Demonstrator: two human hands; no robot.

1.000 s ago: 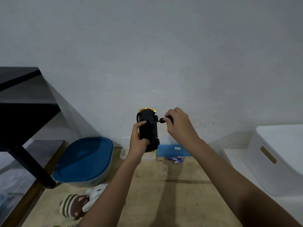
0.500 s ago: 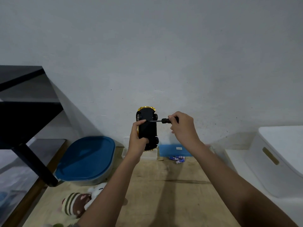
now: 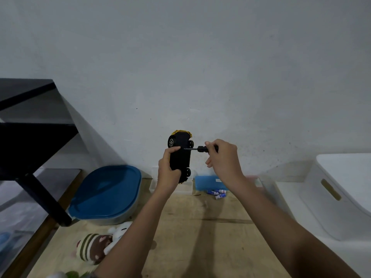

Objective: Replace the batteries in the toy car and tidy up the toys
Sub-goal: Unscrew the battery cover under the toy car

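A yellow toy car [image 3: 180,151] is held upright in the air with its black underside facing me. My left hand [image 3: 169,169] grips its lower half from the left. My right hand [image 3: 222,159] pinches the black handle of a small screwdriver [image 3: 198,149], whose metal tip touches the car's underside. Several blue-and-white batteries [image 3: 217,194] lie loose on the wooden table [image 3: 200,233] below, in front of a blue box [image 3: 209,182]. Plush toys [image 3: 96,247] lie at the table's near left.
A bin with a blue lid [image 3: 106,193] sits at the left. A small clear box [image 3: 153,184] stands by the wall. A white storage bin [image 3: 341,193] stands at the right. A black shelf frame [image 3: 34,137] rises at the far left.
My right hand has shifted slightly right along the screwdriver handle, its lower fingers spreading. The car and my left hand stay in place.
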